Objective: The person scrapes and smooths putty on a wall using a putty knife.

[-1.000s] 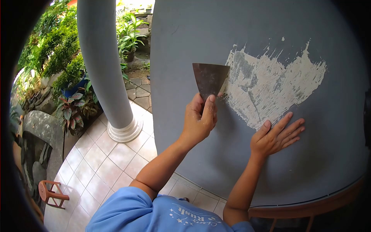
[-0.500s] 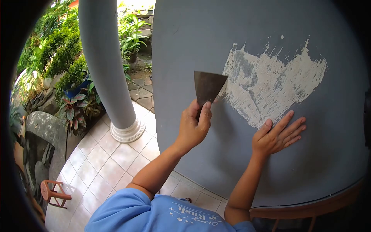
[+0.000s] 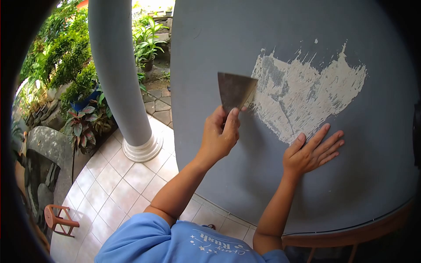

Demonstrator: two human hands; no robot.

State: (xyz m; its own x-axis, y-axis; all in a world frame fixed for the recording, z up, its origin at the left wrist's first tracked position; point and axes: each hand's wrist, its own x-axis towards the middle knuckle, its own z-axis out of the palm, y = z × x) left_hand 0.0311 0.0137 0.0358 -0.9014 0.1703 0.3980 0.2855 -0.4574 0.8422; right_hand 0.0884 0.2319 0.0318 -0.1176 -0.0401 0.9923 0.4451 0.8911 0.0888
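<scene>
A scraper (image 3: 235, 90) with a broad, flat metal blade is in my left hand (image 3: 219, 133). Its blade points up, and the right corner overlaps the left edge of a whitish bare patch (image 3: 307, 94) on the grey wall (image 3: 245, 35). My fingers and thumb wrap the scraper's handle, which is mostly hidden. Flat against the wall, just below the patch's lower tip, lies my right hand (image 3: 310, 153) with its fingers spread. Ragged streaks run up from the patch's top edge, and greyish areas show within it.
A round grey column (image 3: 118, 70) on a white base stands left of the wall. Pale tiles (image 3: 118, 193) cover the floor, with a small brown stool (image 3: 61, 220) at lower left. Plants (image 3: 66, 61) and rocks line the far left. A brown wooden rail (image 3: 351, 234) runs along the lower right.
My left hand has raised the scraper slightly, and its blade is tilted a little differently. My right hand stays spread on the wall. The whole view has shifted a little.
</scene>
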